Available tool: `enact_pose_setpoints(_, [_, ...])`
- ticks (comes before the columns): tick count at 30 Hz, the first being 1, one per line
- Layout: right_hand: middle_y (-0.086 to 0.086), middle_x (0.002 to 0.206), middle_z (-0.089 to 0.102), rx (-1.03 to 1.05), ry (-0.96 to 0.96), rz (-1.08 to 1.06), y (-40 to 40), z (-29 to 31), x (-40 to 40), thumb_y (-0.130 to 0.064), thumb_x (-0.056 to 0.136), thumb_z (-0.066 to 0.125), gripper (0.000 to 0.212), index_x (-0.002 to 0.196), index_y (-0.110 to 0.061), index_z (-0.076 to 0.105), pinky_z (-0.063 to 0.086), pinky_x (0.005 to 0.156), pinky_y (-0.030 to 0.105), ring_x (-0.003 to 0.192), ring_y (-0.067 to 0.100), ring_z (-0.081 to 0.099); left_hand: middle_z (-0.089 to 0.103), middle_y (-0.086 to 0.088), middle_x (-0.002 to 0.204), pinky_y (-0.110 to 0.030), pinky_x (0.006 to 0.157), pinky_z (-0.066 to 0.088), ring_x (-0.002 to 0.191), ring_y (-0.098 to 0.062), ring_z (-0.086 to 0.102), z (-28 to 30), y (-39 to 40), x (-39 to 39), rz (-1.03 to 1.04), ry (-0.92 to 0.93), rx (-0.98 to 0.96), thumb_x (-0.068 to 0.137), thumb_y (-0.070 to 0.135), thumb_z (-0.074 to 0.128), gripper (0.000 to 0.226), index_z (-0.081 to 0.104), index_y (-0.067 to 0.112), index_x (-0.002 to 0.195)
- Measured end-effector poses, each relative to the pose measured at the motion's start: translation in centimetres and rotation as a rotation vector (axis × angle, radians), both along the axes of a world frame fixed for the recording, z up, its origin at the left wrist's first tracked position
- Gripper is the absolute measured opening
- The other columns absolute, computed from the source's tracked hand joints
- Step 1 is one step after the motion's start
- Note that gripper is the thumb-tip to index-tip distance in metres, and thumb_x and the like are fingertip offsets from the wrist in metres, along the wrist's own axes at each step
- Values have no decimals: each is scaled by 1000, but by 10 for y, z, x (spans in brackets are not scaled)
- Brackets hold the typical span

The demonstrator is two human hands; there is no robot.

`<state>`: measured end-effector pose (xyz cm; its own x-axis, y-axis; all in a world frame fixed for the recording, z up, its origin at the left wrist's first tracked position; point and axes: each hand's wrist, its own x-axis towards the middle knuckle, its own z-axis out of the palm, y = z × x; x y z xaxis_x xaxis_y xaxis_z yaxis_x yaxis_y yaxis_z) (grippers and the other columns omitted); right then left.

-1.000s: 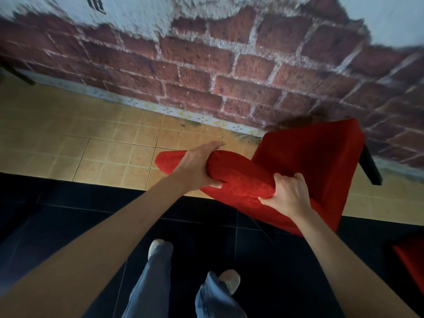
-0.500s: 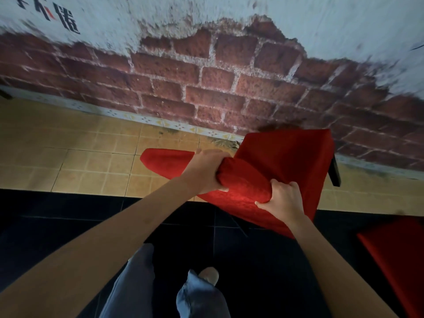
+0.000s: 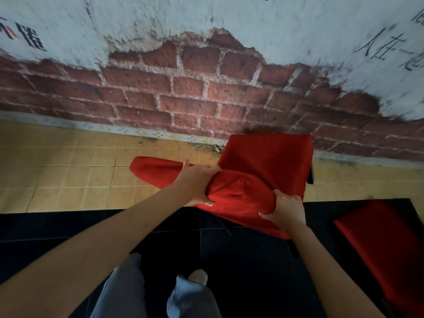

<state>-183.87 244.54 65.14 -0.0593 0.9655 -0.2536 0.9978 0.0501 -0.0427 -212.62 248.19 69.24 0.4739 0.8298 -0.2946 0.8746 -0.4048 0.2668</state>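
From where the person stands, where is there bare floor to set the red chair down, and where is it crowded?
Free: the yellow tiles left of the chair, between skirting and black floor; also the black floor left of the legs. Crowded: the right, where a second chair stands.

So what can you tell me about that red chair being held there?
The red chair is covered all over in plush, velvety-looking red fabric, which bunches and bulges between the hands. The left hand grips the rounded top of its back; the right hand pinches the fabric further along. Its seat lies beyond, toward the brick wall, over the yellow floor tiles. One black leg shows at the seat's right edge.
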Motion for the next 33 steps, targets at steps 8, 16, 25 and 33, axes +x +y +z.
enact_pose_setpoints(8, [-2,117,59,-127,169,-166,-18,21,23,-46,59,86,86,128,-24,40,50,83,35,104,20,61,56,5,127,-59,111,24,119,-22,53,14,-16,43,-38,1,34,59,62,80,95,38,26,136])
enact_pose_setpoints(16, [0,126,58,-68,307,-235,-61,66,59,-43,56,90,99,138,-28,35,49,91,39,112,24,58,50,-1,126,-53,108,31,117,-27,50,26,-34,115,-176,-54,70,55,66,79,99,36,20,131])
enact_pose_setpoints(25, [1,111,65,135,428,-363,-115,96,100,-29,50,95,102,136,-20,41,46,81,33,100,28,63,20,-5,152,-57,114,18,140,-26,23,12,-48,120,-282,-92,-85,54,46,89,137,-8,32,151])
enact_pose_setpoints(33, [3,140,46,156,298,-402,-145,115,127,-31,54,92,115,148,-39,24,46,91,38,118,27,55,49,-2,132,-51,105,34,122,-27,48,3,-52,150,-316,-2,22,70,40,79,91,26,27,143])
